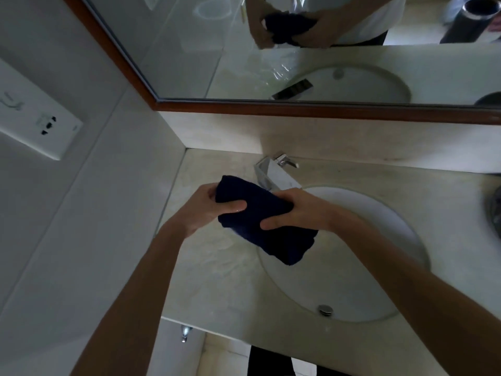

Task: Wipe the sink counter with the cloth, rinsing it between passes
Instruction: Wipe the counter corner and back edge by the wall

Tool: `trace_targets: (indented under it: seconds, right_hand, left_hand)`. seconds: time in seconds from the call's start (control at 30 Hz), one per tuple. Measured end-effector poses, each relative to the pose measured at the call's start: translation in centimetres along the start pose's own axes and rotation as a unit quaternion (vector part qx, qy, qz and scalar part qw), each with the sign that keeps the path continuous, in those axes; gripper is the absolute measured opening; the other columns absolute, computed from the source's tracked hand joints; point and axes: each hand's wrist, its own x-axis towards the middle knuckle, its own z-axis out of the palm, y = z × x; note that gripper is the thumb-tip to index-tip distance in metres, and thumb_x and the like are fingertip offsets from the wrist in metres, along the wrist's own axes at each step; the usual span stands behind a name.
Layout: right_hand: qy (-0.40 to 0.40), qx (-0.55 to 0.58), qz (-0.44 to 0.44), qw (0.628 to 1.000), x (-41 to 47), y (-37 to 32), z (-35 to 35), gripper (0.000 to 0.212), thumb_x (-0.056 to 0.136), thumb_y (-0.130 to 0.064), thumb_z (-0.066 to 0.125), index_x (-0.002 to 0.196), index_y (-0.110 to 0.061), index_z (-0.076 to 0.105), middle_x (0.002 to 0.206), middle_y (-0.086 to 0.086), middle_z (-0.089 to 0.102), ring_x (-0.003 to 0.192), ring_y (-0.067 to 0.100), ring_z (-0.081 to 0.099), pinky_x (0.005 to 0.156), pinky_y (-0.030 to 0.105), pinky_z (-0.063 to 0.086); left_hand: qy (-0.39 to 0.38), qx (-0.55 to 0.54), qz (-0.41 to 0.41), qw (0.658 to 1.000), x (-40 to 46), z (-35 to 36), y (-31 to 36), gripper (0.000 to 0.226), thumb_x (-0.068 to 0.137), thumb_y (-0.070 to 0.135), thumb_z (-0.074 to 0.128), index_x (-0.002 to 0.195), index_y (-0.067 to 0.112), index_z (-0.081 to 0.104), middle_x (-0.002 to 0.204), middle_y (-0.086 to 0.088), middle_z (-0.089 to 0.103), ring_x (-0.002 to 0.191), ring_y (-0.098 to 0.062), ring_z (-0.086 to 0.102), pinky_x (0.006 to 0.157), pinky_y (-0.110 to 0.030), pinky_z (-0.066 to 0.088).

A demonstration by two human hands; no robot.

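Observation:
A dark navy cloth [260, 210], folded into a thick wad, hangs in the air over the left rim of the white oval sink [379, 240]. My left hand [206, 210] grips its left end and my right hand [295, 210] grips its middle from the right. The cloth's lower end droops toward the basin. Behind the hands stands a chrome faucet [273, 169]; no water shows at its spout. The pale marble counter [217, 267] surrounds the sink and looks streaked and damp on the left.
A wood-framed mirror [298, 107] runs along the back wall and reflects my hands and the cloth. A white outlet panel [40, 123] sits on the left wall. A dark object [494, 210] lies at the counter's right edge. The drain [325, 309] is near the sink's front.

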Motion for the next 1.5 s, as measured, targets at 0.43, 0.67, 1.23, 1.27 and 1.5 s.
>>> trace_targets:
  seconds: [0.43,0.67,1.23,1.27,1.5]
  right_hand:
    - [0.181,0.145,0.112,0.966,18.3,-2.3,4.8,0.035,0.077,-0.017,0.086,0.11,-0.014,0.072,0.103,0.008,0.076,0.097,0.027,0.073,0.082,0.037,0.061]
    - [0.371,-0.123,0.105,0.915,26.0,-4.3,2.2,0.067,0.089,-0.04,0.074,0.14,-0.007,0.047,0.126,0.008,0.06,0.113,0.024,0.058,0.089,0.03,0.045]
    - [0.31,-0.448,-0.061,0.836,15.1,5.6,-1.3,0.05,0.09,-0.037,0.046,0.129,-0.01,0.063,0.135,0.011,0.058,0.119,0.032,0.054,0.089,0.048,0.052]
    - [0.3,-0.455,-0.064,0.836,15.2,5.8,-1.2,0.05,0.09,-0.037,0.042,0.127,-0.011,0.064,0.133,0.01,0.058,0.119,0.031,0.055,0.089,0.047,0.052]
    - [0.352,-0.426,-0.071,0.831,15.4,6.1,-0.9,0.027,0.085,-0.021,0.065,0.11,-0.014,0.072,0.109,0.001,0.066,0.102,0.023,0.057,0.061,0.037,0.055]
  left_hand:
    - [0.278,-0.035,0.018,0.96,8.1,-14.9,-10.5,0.029,0.083,0.04,0.081,0.097,0.015,0.074,0.093,-0.002,0.077,0.091,-0.024,0.074,0.072,-0.032,0.061]
    - [0.412,0.335,0.067,0.845,14.2,-15.5,-11.0,0.049,0.098,0.031,0.06,0.139,0.006,0.048,0.136,-0.015,0.054,0.118,-0.03,0.057,0.092,-0.039,0.053]
    - [0.074,0.625,0.237,0.74,25.7,-18.3,-16.1,0.065,0.095,0.069,0.037,0.145,0.028,0.049,0.14,-0.011,0.049,0.126,-0.036,0.046,0.104,-0.051,0.038]
    - [0.078,0.625,0.24,0.738,25.9,-18.3,-16.2,0.065,0.094,0.069,0.039,0.144,0.029,0.049,0.139,-0.011,0.048,0.125,-0.036,0.046,0.103,-0.052,0.038]
    - [0.052,0.615,0.243,0.748,24.6,-18.5,-15.5,0.069,0.088,0.07,0.045,0.142,0.027,0.049,0.135,-0.013,0.047,0.12,-0.037,0.048,0.098,-0.052,0.042]
